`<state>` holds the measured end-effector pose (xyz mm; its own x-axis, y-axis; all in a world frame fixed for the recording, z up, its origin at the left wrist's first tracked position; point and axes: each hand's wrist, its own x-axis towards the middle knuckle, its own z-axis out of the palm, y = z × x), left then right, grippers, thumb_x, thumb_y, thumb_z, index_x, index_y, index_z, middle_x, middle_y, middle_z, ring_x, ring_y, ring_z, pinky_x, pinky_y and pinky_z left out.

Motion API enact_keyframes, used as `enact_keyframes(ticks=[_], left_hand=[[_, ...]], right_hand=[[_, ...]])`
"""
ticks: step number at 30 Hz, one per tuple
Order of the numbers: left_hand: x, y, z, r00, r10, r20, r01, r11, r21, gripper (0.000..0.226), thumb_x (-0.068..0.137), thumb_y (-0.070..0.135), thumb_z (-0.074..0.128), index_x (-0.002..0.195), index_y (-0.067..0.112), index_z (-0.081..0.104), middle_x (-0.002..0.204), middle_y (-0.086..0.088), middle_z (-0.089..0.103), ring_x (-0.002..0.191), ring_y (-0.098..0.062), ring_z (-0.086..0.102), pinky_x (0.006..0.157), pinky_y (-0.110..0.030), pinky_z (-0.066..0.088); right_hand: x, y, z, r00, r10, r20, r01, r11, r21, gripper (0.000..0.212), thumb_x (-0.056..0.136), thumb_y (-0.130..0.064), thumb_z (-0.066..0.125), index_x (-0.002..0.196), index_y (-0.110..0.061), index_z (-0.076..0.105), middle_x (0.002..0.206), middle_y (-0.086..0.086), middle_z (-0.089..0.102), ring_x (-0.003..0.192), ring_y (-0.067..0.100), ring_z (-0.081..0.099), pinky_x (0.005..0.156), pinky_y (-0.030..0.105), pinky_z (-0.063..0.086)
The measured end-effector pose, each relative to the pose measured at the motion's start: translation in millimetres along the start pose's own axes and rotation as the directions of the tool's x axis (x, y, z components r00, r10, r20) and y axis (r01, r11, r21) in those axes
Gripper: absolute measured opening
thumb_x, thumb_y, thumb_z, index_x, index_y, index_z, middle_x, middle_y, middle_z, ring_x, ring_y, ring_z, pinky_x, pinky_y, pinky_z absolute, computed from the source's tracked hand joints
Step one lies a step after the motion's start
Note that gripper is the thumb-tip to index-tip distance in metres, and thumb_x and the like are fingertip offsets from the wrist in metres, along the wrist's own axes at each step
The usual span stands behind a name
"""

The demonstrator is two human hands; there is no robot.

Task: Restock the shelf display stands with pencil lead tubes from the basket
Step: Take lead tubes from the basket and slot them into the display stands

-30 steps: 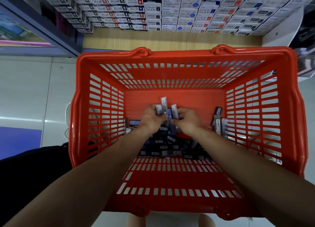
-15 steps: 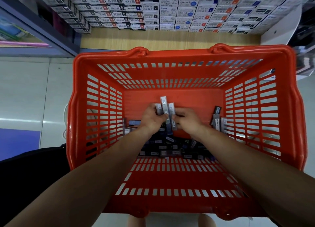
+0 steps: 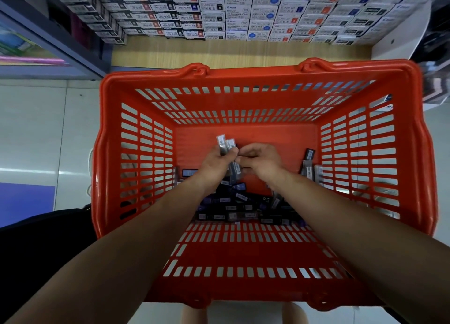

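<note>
Your left hand (image 3: 216, 161) clutches a fanned bundle of lead tubes (image 3: 225, 144) low in the red basket (image 3: 243, 287). Your right hand (image 3: 261, 159) curls against it at 3 o'clock (pinching one? can't tell). Risk: the bundle is splayed, so a tube may slip back into the loose pile (image 3: 233, 209) at 6 o'clock. The basket sits on glossy pale tile (image 3: 36, 133), with boxed pens (image 3: 219, 14) stacked at 12 o'clock.
</note>
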<state>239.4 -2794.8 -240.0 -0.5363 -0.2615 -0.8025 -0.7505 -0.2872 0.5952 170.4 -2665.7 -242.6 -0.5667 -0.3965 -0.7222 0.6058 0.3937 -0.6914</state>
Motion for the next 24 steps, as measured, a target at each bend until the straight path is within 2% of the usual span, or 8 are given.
enact_keyframes(ticks=[3, 6, 7, 10, 13, 19, 22, 24], left_hand=[[2.2, -1.7, -5.7, 0.999, 0.033, -0.018, -0.031, 0.996, 0.078, 0.025, 0.103, 0.033, 0.058, 0.119, 0.015, 0.058, 0.114, -0.006, 0.068, 0.111, -0.026, 0.065, 0.098, -0.043, 0.052], [5.3, 1.7, -21.0, 0.993, 0.093, -0.074, -0.068, 0.956, 0.286, 0.018, 0.102, 0.036, 0.059, 0.103, 0.021, 0.051, 0.097, 0.002, 0.061, 0.089, -0.014, 0.059, 0.071, -0.027, 0.046], [5.8, 3.5, -26.5, 0.990, 0.112, -0.082, -0.077, 0.934, 0.349, 0.017, 0.102, 0.036, 0.059, 0.103, 0.022, 0.049, 0.093, 0.004, 0.059, 0.084, -0.010, 0.057, 0.066, -0.025, 0.042], [7.7, 7.3, -41.7, 0.986, 0.147, -0.083, -0.101, 0.905, 0.413, 0.016, 0.103, 0.029, 0.058, 0.112, 0.022, 0.048, 0.094, 0.006, 0.058, 0.085, -0.009, 0.058, 0.067, -0.021, 0.041], [8.4, 7.9, -51.6, 0.981, 0.158, -0.116, -0.092, 0.895, 0.437, 0.023, 0.102, 0.026, 0.060, 0.120, 0.020, 0.047, 0.096, 0.006, 0.058, 0.083, -0.005, 0.055, 0.064, -0.018, 0.039], [10.9, 4.9, -59.0, 0.983, 0.131, -0.128, -0.062, 0.895, 0.441, 0.028, 0.101, 0.028, 0.061, 0.123, 0.024, 0.045, 0.098, 0.004, 0.058, 0.085, -0.010, 0.057, 0.063, -0.022, 0.040], [12.2, 5.5, -58.9, 0.984, 0.132, -0.118, -0.069, 0.901, 0.429, 0.028, 0.101, 0.027, 0.061, 0.124, 0.023, 0.045, 0.095, 0.004, 0.059, 0.081, -0.008, 0.057, 0.062, -0.022, 0.041], [12.5, 5.2, -58.8, 0.986, 0.130, -0.107, -0.075, 0.908, 0.412, 0.029, 0.101, 0.027, 0.061, 0.125, 0.022, 0.046, 0.095, 0.003, 0.059, 0.081, -0.009, 0.058, 0.063, -0.023, 0.042]], right_hand=[[0.5, 1.5, -0.1, 1.000, -0.011, 0.007, 0.012, 0.995, -0.099, 0.017, 0.086, -0.007, 0.076, 0.086, -0.023, 0.074, 0.082, -0.009, 0.073, 0.080, 0.010, 0.070, 0.069, 0.024, 0.059], [-3.8, 6.2, -5.8, 0.997, -0.074, 0.031, 0.080, 0.904, -0.420, 0.016, 0.091, -0.020, 0.073, 0.106, -0.026, 0.071, 0.103, -0.012, 0.068, 0.100, 0.007, 0.063, 0.083, 0.014, 0.048], [-7.3, 8.8, -7.5, 0.992, -0.085, 0.092, 0.121, 0.835, -0.536, 0.029, 0.090, -0.027, 0.074, 0.118, -0.024, 0.068, 0.109, -0.013, 0.064, 0.107, 0.007, 0.061, 0.087, 0.013, 0.045], [-18.6, 15.4, -5.5, 0.941, -0.086, 0.327, 0.315, 0.570, -0.759, 0.082, 0.078, -0.051, 0.079, 0.148, -0.026, 0.044, 0.137, -0.010, 0.048, 0.126, 0.013, 0.047, 0.105, 0.029, 0.041], [-23.0, 20.5, 10.7, 0.891, -0.041, 0.452, 0.435, 0.369, -0.822, 0.106, 0.067, -0.064, 0.080, 0.153, -0.031, 0.029, 0.145, -0.009, 0.036, 0.133, 0.020, 0.034, 0.111, 0.039, 0.037], [-13.8, 18.4, 29.8, 0.884, 0.020, 0.467, 0.458, 0.160, -0.874, 0.096, 0.066, -0.059, 0.084, 0.143, -0.023, 0.040, 0.137, 0.002, 0.043, 0.127, 0.025, 0.040, 0.104, 0.034, 0.037], [-16.0, 15.6, 32.8, 0.869, -0.007, 0.495, 0.495, 0.075, -0.866, 0.075, 0.068, -0.057, 0.083, 0.126, -0.019, 0.054, 0.123, 0.002, 0.055, 0.111, 0.024, 0.054, 0.088, 0.033, 0.046], [-18.0, 13.9, 31.5, 0.866, -0.004, 0.500, 0.499, 0.077, -0.863, 0.070, 0.067, -0.055, 0.085, 0.120, -0.019, 0.057, 0.116, 0.001, 0.062, 0.099, 0.020, 0.058, 0.075, 0.030, 0.044]])
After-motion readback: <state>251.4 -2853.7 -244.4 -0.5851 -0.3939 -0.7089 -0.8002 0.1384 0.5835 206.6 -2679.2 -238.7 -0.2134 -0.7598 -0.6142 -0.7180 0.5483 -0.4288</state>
